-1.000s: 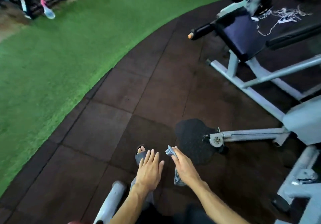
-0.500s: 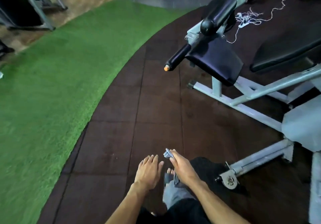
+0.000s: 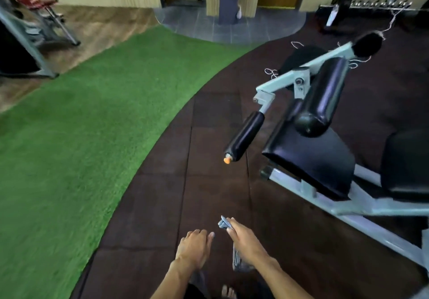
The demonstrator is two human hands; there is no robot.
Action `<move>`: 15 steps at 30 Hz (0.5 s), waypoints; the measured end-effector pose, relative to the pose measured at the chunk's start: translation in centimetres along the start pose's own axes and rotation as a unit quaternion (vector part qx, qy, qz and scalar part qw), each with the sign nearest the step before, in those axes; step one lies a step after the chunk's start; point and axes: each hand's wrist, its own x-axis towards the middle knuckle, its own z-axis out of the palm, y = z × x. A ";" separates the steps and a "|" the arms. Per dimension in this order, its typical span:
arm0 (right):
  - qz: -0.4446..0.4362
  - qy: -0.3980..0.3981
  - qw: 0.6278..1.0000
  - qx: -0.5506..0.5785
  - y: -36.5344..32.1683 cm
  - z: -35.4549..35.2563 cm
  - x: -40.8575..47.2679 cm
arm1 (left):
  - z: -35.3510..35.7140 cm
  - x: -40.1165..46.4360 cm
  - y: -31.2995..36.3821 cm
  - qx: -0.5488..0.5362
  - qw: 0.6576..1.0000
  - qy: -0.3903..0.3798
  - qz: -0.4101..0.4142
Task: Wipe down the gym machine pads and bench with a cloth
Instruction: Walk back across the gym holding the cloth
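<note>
My right hand [image 3: 246, 239] grips a grey-blue cloth [image 3: 224, 224]; one end sticks out past the fingers and the rest hangs under the wrist. My left hand [image 3: 194, 247] hangs beside it, empty, fingers loosely bent. Ahead and to the right stands a gym machine with a pale grey frame [image 3: 299, 187]. It carries a black seat pad [image 3: 311, 161], a thick black roller pad [image 3: 322, 99], a black foam handle [image 3: 246, 135] with an orange tip, and another black pad [image 3: 406, 161] at the right edge. Both hands are well short of the machine.
Dark rubber floor tiles [image 3: 209, 159] run ahead, bordered on the left by green turf [image 3: 81, 136]. White cord [image 3: 274, 72] lies on the floor behind the machine. A dumbbell rack [image 3: 371, 5] stands far right, another machine [image 3: 27, 31] far left. My foot [image 3: 228, 291] shows below.
The view has lifted and swung, bringing the machine's pads closer and the far wall into sight. My right hand keeps hold of the cloth; my left fingers have curled slightly.
</note>
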 end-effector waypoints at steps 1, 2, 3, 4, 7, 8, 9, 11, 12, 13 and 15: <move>0.003 0.005 1.000 0.007 -1.0 -1.1 2.9 | -2.1 2.7 -0.2 0.005 1.000 -0.003 0.003; 0.009 0.009 1.000 0.016 -2.1 -2.3 5.7 | -4.2 5.5 -0.5 0.010 1.000 -0.009 0.006; 0.016 0.011 1.000 0.025 -3.3 -3.4 8.6 | -6.4 8.4 -0.8 0.012 1.000 -0.013 0.009; 0.017 0.011 0.999 0.029 -4.2 -4.3 11.8 | -8.6 11.3 -1.2 0.012 1.000 -0.013 0.010; 0.019 0.022 0.999 0.043 -7.7 -6.9 21.7 | -15.9 20.2 -2.8 0.040 0.999 -0.014 0.024; 0.022 0.025 0.998 0.055 -9.0 -7.9 24.8 | -18.7 22.8 -3.3 0.051 0.998 -0.021 0.028; 0.023 0.024 0.998 0.059 -10.6 -9.0 27.8 | -21.5 25.5 -3.7 0.057 0.998 -0.019 0.031; 0.020 0.026 0.998 0.049 -14.0 -11.4 33.7 | -27.1 30.6 -4.4 0.062 0.997 -0.009 0.037; 0.022 0.032 0.998 0.049 -15.4 -12.6 36.6 | -29.6 33.1 -4.7 0.064 0.997 -0.009 0.039; 0.027 0.036 0.997 0.058 -17.0 -14.0 39.0 | -32.0 35.3 -4.9 0.066 0.997 -0.012 0.039; 0.038 0.042 0.996 0.067 -19.8 -16.7 43.9 | -36.3 40.1 -5.1 0.064 0.997 -0.014 0.037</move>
